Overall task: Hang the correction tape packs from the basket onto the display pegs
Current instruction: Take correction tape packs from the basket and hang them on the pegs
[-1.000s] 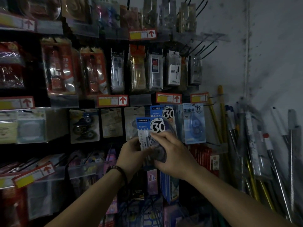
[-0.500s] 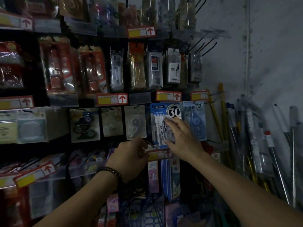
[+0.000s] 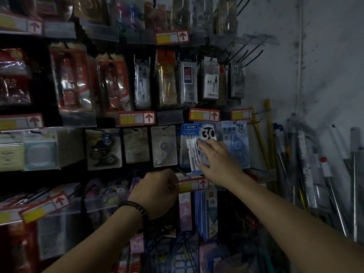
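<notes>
1 correction tape pack point(image 3: 192, 148), marked 30, appears hung, pressed flat by the right hand point(image 3: 218, 160), fingers straight. The left hand point(image 3: 157, 192) is curled below it, its grip unclear. Further packs go unseen.

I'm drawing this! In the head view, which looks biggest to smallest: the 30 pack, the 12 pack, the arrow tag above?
30 pack and 12 pack: look alike, and the right hand covers part of both.
Arrow tag: smallest.

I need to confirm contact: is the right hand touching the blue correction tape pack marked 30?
Touching. The head view shows the right hand with fingers flat on the front of the blue pack marked 30.
</notes>
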A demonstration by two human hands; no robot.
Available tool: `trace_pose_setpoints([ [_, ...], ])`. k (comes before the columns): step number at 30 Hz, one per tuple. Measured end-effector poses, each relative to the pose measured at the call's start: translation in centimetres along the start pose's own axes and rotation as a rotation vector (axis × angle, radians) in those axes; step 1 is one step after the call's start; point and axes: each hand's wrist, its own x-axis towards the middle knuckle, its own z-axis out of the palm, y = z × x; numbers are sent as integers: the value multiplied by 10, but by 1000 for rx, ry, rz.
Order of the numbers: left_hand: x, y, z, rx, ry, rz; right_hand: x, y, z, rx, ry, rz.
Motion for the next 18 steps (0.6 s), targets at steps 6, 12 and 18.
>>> trace_pose_setpoints([
  [6, -7, -1, 1, 24, 1, 9, 11, -5, 9, 1, -31, 49],
  [12, -32, -11, 1, 52, -30, 6, 11, -15, 21, -15, -89, 116],
  [18, -85, -34, 11, 26, -106, -63, -43, -31, 22, 41, -18, 59],
])
